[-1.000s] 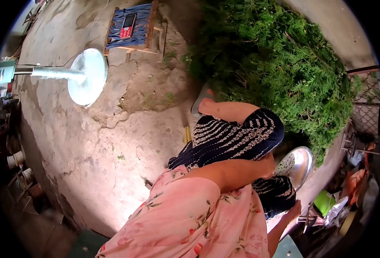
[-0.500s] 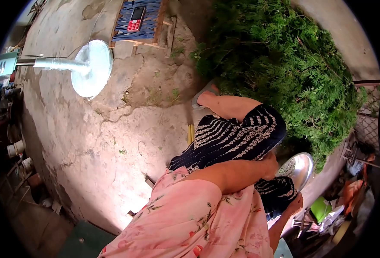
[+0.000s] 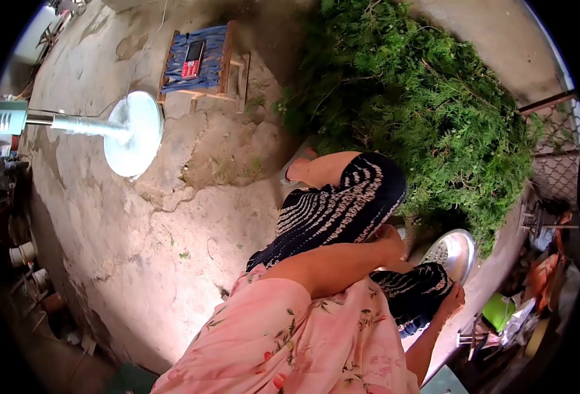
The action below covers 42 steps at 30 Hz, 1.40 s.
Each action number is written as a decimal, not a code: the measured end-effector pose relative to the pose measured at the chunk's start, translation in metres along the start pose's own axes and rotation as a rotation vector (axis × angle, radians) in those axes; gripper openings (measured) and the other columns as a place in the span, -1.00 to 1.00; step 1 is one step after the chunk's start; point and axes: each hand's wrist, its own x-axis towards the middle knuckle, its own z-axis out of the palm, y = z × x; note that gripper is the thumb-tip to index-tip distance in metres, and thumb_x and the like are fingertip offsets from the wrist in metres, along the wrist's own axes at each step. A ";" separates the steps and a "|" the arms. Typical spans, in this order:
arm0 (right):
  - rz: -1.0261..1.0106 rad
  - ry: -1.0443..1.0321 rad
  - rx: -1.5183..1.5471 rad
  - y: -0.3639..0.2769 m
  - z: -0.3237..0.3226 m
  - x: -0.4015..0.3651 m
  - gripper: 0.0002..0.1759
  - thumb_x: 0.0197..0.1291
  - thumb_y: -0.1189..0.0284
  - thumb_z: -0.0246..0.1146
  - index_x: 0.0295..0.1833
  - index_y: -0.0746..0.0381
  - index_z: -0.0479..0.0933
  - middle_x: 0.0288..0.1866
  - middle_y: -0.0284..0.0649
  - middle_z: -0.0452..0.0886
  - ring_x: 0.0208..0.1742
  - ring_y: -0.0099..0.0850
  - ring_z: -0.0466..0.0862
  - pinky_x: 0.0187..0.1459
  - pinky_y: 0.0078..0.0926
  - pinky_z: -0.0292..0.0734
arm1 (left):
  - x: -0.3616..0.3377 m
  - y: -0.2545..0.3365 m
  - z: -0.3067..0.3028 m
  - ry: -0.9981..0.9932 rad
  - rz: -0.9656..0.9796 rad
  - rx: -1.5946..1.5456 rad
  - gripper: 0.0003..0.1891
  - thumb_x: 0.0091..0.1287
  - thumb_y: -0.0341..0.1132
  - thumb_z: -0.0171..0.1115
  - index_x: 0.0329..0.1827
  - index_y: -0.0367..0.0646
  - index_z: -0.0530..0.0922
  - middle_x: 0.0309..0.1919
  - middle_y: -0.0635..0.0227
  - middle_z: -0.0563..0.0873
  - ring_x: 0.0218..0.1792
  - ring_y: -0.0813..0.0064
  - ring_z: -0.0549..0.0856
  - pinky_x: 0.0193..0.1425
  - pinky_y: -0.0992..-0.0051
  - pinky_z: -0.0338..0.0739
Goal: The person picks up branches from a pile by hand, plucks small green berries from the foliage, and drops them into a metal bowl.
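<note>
My left hand [image 3: 390,241] is between my knees, beside the dark patterned trousers [image 3: 342,203]. Its fingers point away and are mostly hidden, so I cannot see what they touch. Against the outer side of the other trouser leg [image 3: 411,289] rests my right hand [image 3: 452,302], its fingers curled; anything inside them is hidden. A shiny metal dish [image 3: 462,253] with a dotted, perforated-looking surface stands on the ground just beyond that knee. My pink floral top [image 3: 296,348] fills the lower middle of the view.
A big heap of green cut branches [image 3: 434,118] lies beyond my feet. To the left are a pedestal fan's round base [image 3: 132,134] and a low woven stool [image 3: 214,69] carrying a red phone [image 3: 193,60]. Assorted clutter with a green bag [image 3: 498,314] lies right.
The view has shifted, so the stool and fan base appear lower and further left. My left hand, blurred before, now shows more clearly near the knee. My right hand keeps its place at the trouser leg.
</note>
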 end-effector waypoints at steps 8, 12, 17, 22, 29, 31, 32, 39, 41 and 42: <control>-0.155 0.093 0.048 -0.033 -0.001 -0.006 -0.82 0.14 0.38 0.19 -0.27 0.27 0.59 -0.32 -0.09 0.62 -0.32 -0.10 0.58 -0.24 -0.29 0.45 | -0.048 -0.021 -0.005 0.033 -0.076 -0.018 -0.83 0.09 -0.36 0.14 -0.31 -0.08 0.67 -0.34 0.29 0.71 -0.31 0.30 0.70 -0.38 0.20 0.51; -0.085 0.083 0.105 -0.044 -0.008 -0.010 -0.83 0.12 0.39 0.20 -0.25 0.25 0.58 -0.27 -0.13 0.61 -0.22 -0.15 0.56 -0.16 -0.29 0.42 | -0.061 -0.036 0.009 0.124 -0.042 -0.062 -0.91 0.01 -0.44 0.15 -0.46 -0.14 0.62 -0.42 0.19 0.69 -0.37 0.19 0.69 -0.45 0.24 0.51; -0.109 0.039 0.090 -0.046 -0.009 -0.009 -0.85 0.10 0.41 0.20 -0.26 0.23 0.58 -0.25 -0.15 0.61 -0.21 -0.16 0.55 -0.10 -0.30 0.40 | -0.081 -0.055 0.006 0.219 -0.048 -0.078 -0.94 0.01 -0.44 0.14 -0.45 -0.18 0.56 -0.46 0.18 0.64 -0.38 0.20 0.67 -0.37 0.26 0.52; -0.255 0.052 0.101 -0.077 -0.017 -0.012 -0.86 0.07 0.45 0.21 -0.27 0.28 0.57 -0.24 -0.14 0.60 -0.18 -0.17 0.54 -0.06 -0.32 0.38 | -0.103 -0.068 0.000 0.366 -0.002 -0.036 -0.95 0.00 -0.40 0.17 -0.50 -0.17 0.54 -0.50 0.20 0.62 -0.42 0.21 0.65 -0.34 0.30 0.51; -0.372 -0.041 0.343 -0.137 0.014 -0.014 -0.87 0.01 0.52 0.24 -0.29 0.33 0.56 -0.26 -0.08 0.59 -0.21 -0.17 0.58 -0.12 -0.35 0.45 | -0.126 -0.049 -0.004 0.110 0.094 -0.080 -0.84 0.00 -0.29 0.22 -0.43 -0.19 0.55 -0.48 0.19 0.63 -0.39 0.21 0.65 -0.33 0.32 0.51; -0.301 -0.153 0.464 -0.145 0.032 -0.005 -0.86 0.02 0.51 0.25 -0.28 0.34 0.57 -0.29 -0.08 0.60 -0.27 -0.18 0.60 -0.18 -0.41 0.48 | -0.126 -0.058 -0.022 0.079 0.081 -0.128 -0.82 0.00 -0.30 0.22 -0.38 -0.19 0.55 -0.46 0.20 0.63 -0.39 0.21 0.65 -0.35 0.31 0.52; -0.278 -0.186 0.504 -0.144 0.046 0.003 -0.85 0.04 0.50 0.25 -0.27 0.34 0.57 -0.33 -0.09 0.60 -0.31 -0.23 0.61 -0.22 -0.43 0.48 | -0.127 -0.070 -0.031 0.056 0.041 -0.170 -0.80 -0.01 -0.31 0.23 -0.33 -0.18 0.55 -0.45 0.21 0.64 -0.38 0.21 0.65 -0.36 0.30 0.52; 0.223 -0.516 0.782 -0.143 0.160 0.053 -0.80 0.12 0.41 0.20 -0.27 0.35 0.58 -0.47 -0.30 0.59 -0.46 -0.56 0.54 -0.39 -0.63 0.42 | -0.097 -0.174 -0.130 0.900 -0.320 -0.663 -0.65 0.18 -0.27 0.21 0.01 -0.20 0.52 -0.28 0.09 0.67 -0.31 0.36 0.66 -0.23 0.45 0.52; 0.484 -0.590 0.887 -0.147 0.190 0.057 -0.80 0.13 0.40 0.20 -0.22 0.32 0.58 -0.45 -0.29 0.60 -0.46 -0.57 0.56 -0.40 -0.61 0.47 | -0.084 -0.195 -0.146 0.884 -0.365 -1.044 -0.67 0.28 -0.27 0.17 0.04 -0.25 0.52 -0.21 0.27 0.68 -0.24 0.48 0.66 -0.08 0.53 0.50; 0.491 -0.580 0.887 -0.147 0.204 0.057 -0.80 0.13 0.40 0.20 -0.22 0.32 0.58 -0.45 -0.29 0.60 -0.46 -0.57 0.56 -0.40 -0.61 0.47 | -0.078 -0.202 -0.148 0.877 -0.355 -1.044 -0.67 0.28 -0.27 0.17 0.04 -0.25 0.52 -0.21 0.27 0.68 -0.24 0.48 0.66 -0.08 0.53 0.50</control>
